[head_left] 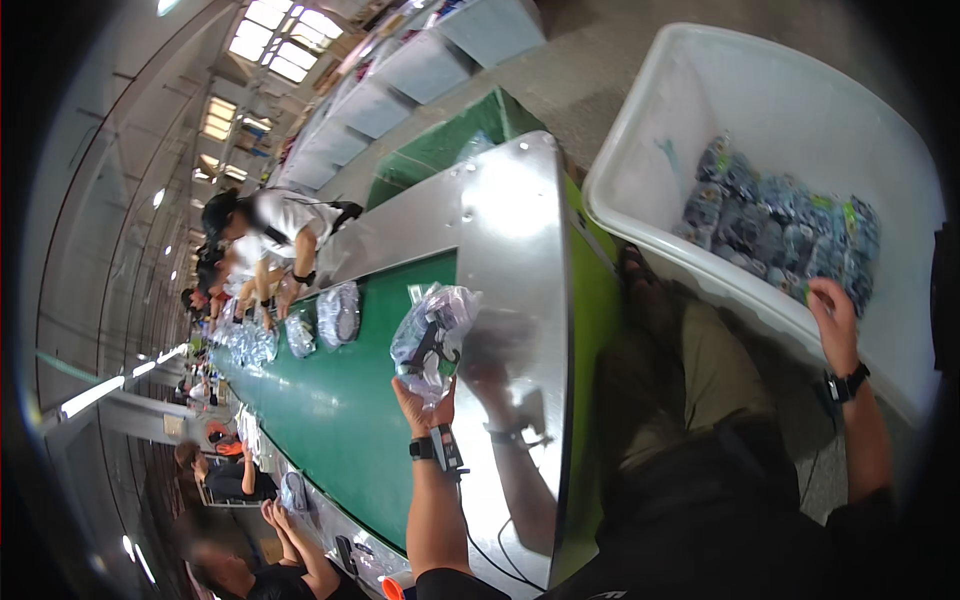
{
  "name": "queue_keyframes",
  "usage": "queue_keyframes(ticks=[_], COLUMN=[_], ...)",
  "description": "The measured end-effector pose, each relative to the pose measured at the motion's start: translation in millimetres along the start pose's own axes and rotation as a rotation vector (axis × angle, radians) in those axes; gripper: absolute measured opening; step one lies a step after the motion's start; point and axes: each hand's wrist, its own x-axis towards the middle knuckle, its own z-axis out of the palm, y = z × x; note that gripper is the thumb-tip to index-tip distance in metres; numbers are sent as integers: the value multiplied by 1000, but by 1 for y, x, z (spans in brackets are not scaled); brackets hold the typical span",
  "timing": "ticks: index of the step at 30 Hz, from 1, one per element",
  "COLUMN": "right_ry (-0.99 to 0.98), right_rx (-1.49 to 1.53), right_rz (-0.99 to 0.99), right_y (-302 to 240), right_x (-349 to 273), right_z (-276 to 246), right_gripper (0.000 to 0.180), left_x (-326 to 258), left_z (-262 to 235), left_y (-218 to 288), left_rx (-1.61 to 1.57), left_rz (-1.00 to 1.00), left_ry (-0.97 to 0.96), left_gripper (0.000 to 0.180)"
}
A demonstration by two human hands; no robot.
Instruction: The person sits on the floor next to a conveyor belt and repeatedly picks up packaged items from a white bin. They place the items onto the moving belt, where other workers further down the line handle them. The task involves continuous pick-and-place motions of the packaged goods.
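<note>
"What's at far left?"
"Co-workers (pixel 290 215) line a green belt (pixel 320 410), with wrapped bundles (pixel 338 315) lying on it."
"And the left grip (pixel 425 400)?"
"Holding a clear-wrapped package (pixel 435 335) with dark parts from below, over the belt's edge, by the metal border (pixel 510 240)."
"Farther right?"
"A white bin (pixel 640 120) with many bagged packages (pixel 780 225) inside. The right grip (pixel 838 325) is at its near side, half-curled; I can't tell whether it's holding anything."
</note>
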Motion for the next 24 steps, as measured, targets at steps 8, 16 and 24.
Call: queue_keyframes(ticks=[8,16,24], right_ry=[-721,-1274,-1054], right_rx=[553,454,506], right_rz=[166,176,493], right_y=[-97,-124,-113], right_x=[6,-11,3], right_z=[70,127,93], right_gripper=[33,63,44], left_x=[-103,-162,-165], left_z=[93,212,216], left_y=[-66,-138,-145], left_rx=[446,673,502], left_rz=[-432,-582,-598], left_ry=[-386,-845,-712], left_gripper=[94,134,99])
